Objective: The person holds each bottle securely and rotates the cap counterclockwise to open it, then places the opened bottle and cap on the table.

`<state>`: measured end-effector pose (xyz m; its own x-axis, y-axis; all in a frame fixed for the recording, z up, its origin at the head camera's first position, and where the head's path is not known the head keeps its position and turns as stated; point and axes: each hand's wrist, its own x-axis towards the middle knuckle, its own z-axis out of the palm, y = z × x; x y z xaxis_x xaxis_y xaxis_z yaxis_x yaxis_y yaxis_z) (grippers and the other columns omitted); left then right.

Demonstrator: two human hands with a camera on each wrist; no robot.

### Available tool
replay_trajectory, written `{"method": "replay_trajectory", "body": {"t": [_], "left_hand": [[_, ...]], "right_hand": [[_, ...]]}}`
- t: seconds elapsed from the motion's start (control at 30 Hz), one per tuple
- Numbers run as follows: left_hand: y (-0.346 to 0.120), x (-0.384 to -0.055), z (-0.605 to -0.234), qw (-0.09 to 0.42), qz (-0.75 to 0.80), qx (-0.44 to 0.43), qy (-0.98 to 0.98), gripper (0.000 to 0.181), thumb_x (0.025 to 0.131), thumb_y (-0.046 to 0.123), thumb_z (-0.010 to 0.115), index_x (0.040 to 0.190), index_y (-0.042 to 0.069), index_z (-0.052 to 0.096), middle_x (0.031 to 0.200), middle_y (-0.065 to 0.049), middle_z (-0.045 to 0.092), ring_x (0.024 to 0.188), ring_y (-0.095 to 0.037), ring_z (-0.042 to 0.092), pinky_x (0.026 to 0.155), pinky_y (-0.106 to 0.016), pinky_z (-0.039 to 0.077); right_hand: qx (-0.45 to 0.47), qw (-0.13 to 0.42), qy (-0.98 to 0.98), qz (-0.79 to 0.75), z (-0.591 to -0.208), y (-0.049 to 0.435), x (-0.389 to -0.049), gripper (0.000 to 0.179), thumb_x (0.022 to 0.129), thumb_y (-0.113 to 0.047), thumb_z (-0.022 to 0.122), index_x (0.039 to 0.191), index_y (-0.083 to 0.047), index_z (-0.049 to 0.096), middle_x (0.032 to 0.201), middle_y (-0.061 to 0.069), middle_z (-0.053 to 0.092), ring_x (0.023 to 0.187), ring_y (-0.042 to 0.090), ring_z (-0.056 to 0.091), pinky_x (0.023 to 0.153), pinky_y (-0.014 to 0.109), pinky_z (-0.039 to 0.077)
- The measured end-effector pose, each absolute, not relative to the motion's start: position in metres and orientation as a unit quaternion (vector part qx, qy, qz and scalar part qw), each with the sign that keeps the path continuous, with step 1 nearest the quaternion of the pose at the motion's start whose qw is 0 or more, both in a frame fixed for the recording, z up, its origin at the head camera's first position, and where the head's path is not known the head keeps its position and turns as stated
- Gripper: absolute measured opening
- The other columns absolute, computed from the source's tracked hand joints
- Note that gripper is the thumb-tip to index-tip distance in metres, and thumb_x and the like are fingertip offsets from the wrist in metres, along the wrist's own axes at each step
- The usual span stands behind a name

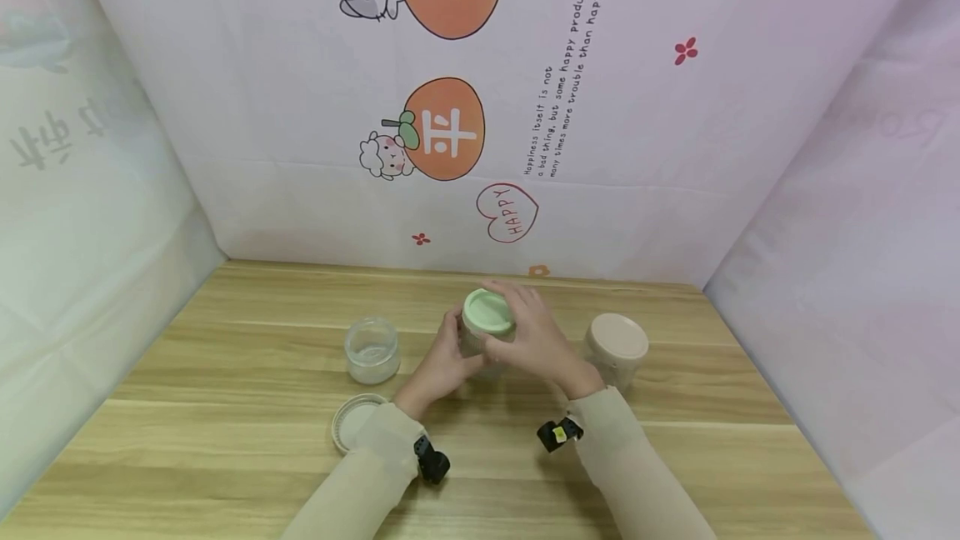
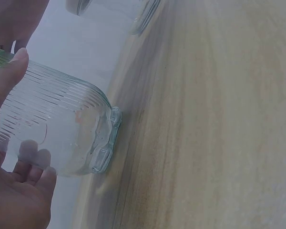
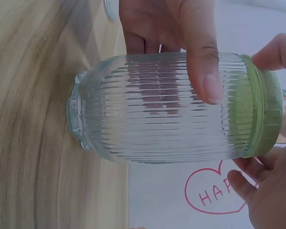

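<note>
A ribbed clear glass jar [image 3: 171, 109] with a green lid [image 1: 487, 312] stands between the two hands near the middle of the table. My left hand [image 1: 441, 367] grips the jar's ribbed side, thumb on one face and fingers round the other. From the right, my right hand [image 1: 534, 336] holds the rim of the green lid, its fingers curled round the edge. The lid sits on the jar's mouth in the right wrist view. Whether the jar's knobbed base touches the table, I cannot tell.
Left of the hands is a lidless short glass jar [image 1: 372, 351]. A round pale lid [image 1: 354, 423] lies nearer, partly behind the left sleeve. A jar with a beige lid [image 1: 618, 337] stands to the right. Printed white cloth [image 1: 600, 223] walls the wooden table [image 1: 225, 407] at back and sides.
</note>
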<state>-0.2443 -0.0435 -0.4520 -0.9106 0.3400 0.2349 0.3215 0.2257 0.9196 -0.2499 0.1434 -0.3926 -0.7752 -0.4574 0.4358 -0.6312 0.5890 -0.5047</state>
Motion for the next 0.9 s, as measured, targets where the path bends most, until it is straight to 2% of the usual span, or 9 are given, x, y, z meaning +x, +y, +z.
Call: {"method": "replay_trajectory", "body": {"t": [0.17, 0.3, 0.43, 0.6, 0.73, 0.9], "left_hand": [[-0.044, -0.244, -0.453, 0.004, 0.585, 0.211, 0.784, 0.095, 0.090, 0.036, 0.077, 0.153, 0.001, 0.015, 0.152, -0.021, 0.028, 0.142, -0.035, 0.028, 0.114, -0.059, 0.025], [-0.044, -0.245, -0.453, 0.002, 0.586, 0.215, 0.781, 0.092, 0.091, 0.033, 0.076, 0.152, 0.001, 0.016, 0.151, -0.020, 0.029, 0.142, -0.035, 0.028, 0.114, -0.058, 0.025], [-0.044, -0.244, -0.453, 0.009, 0.606, 0.220, 0.764, 0.091, 0.091, 0.026, 0.077, 0.153, 0.002, 0.015, 0.153, -0.018, 0.028, 0.143, -0.033, 0.027, 0.115, -0.058, 0.023], [-0.042, -0.243, -0.454, 0.011, 0.634, 0.217, 0.742, 0.092, 0.090, 0.016, 0.078, 0.155, 0.003, 0.014, 0.154, -0.017, 0.028, 0.143, -0.032, 0.028, 0.115, -0.056, 0.025], [-0.041, -0.242, -0.454, 0.007, 0.637, 0.212, 0.741, 0.090, 0.089, 0.013, 0.078, 0.154, 0.003, 0.017, 0.154, -0.018, 0.028, 0.143, -0.033, 0.029, 0.115, -0.055, 0.025], [-0.041, -0.243, -0.455, 0.011, 0.638, 0.213, 0.740, 0.090, 0.090, 0.011, 0.077, 0.155, 0.004, 0.015, 0.155, -0.017, 0.026, 0.144, -0.033, 0.026, 0.115, -0.055, 0.025]], "right_hand": [[0.316, 0.102, -0.872, 0.359, -0.394, 0.143, -0.250, 0.084, 0.076, -0.024, 0.067, 0.154, -0.023, 0.038, 0.155, 0.007, 0.036, 0.130, 0.027, 0.041, 0.095, 0.053, 0.046], [0.321, 0.107, -0.869, 0.360, -0.395, 0.141, -0.249, 0.082, 0.079, -0.028, 0.067, 0.155, -0.022, 0.037, 0.159, 0.014, 0.029, 0.138, 0.033, 0.036, 0.100, 0.060, 0.042], [0.303, 0.149, -0.884, 0.324, -0.396, 0.138, -0.249, 0.078, 0.086, -0.044, 0.071, 0.153, -0.019, 0.040, 0.156, 0.016, 0.034, 0.138, 0.034, 0.036, 0.102, 0.060, 0.040], [0.259, 0.197, -0.907, 0.266, -0.394, 0.134, -0.248, 0.083, 0.083, -0.065, 0.071, 0.146, -0.016, 0.049, 0.144, 0.011, 0.047, 0.126, 0.028, 0.044, 0.102, 0.056, 0.035], [0.231, 0.207, -0.921, 0.234, -0.391, 0.132, -0.245, 0.085, 0.080, -0.074, 0.066, 0.141, -0.016, 0.055, 0.134, 0.010, 0.052, 0.119, 0.027, 0.047, 0.098, 0.053, 0.036], [0.209, 0.201, -0.933, 0.211, -0.387, 0.131, -0.242, 0.089, 0.079, -0.078, 0.062, 0.141, -0.014, 0.056, 0.129, 0.010, 0.053, 0.115, 0.026, 0.048, 0.094, 0.050, 0.038]]}}
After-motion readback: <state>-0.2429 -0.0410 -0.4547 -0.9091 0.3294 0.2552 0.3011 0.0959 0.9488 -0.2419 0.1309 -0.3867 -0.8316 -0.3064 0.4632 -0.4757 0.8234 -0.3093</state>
